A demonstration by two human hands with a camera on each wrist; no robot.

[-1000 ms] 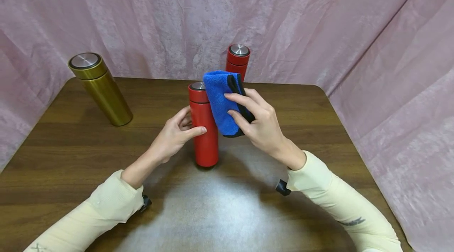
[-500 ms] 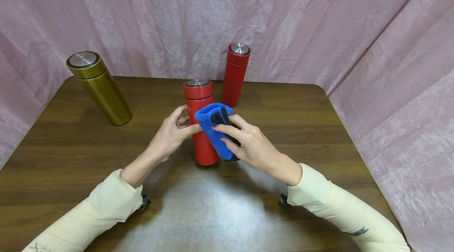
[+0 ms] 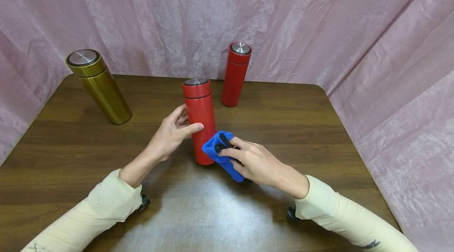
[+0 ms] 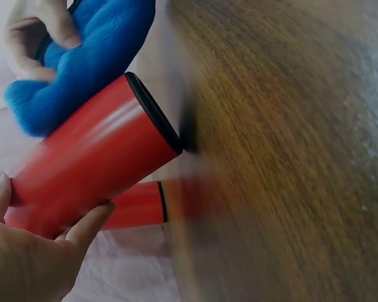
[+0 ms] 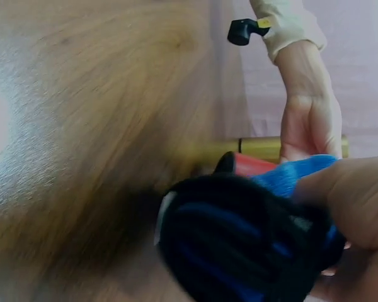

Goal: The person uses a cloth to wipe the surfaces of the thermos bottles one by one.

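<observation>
In the head view a red thermos flask with a steel-topped lid stands at mid table, leaning slightly. My left hand grips it from the left, thumb across its front. My right hand pinches a folded blue cloth with black edging against the flask's lower right side. The left wrist view has the cloth touching the flask near its black base rim; whether the whole base rests on the table cannot be told. In the right wrist view the cloth's dark folds hide most of the flask.
A second red flask stands at the back, right of the held one. Farther left is a gold flask. The brown wooden table ends at a pink curtain behind and on the right.
The right hand has moved the cloth down the red flask from near its lid to near its base, uncovering the back red flask. The left hand has kept its grip, with the flask's top shifting slightly left.
</observation>
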